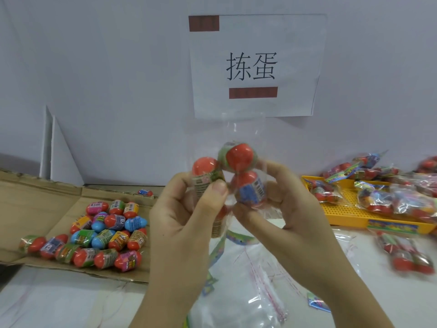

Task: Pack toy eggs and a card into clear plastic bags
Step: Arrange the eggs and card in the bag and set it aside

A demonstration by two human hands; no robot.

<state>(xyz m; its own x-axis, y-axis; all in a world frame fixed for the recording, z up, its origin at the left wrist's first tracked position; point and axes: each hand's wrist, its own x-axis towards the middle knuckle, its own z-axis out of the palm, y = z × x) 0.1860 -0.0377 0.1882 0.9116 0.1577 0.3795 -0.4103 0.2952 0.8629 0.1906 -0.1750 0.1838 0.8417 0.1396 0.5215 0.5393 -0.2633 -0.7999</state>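
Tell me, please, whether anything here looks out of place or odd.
One egg lies alone at the back of the cardboard, apart from the pile of eggs. Filled bags also lie on the table in front of the yellow tray, not on it.

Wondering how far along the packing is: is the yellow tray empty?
No, several filled bags of eggs lie on the tray at the right.

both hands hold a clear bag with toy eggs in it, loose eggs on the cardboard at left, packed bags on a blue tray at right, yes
The tray is yellow, not blue, per the head view. The rest stands: left hand and right hand hold the clear bag with toy eggs, loose eggs on the cardboard, packed bags on the tray.
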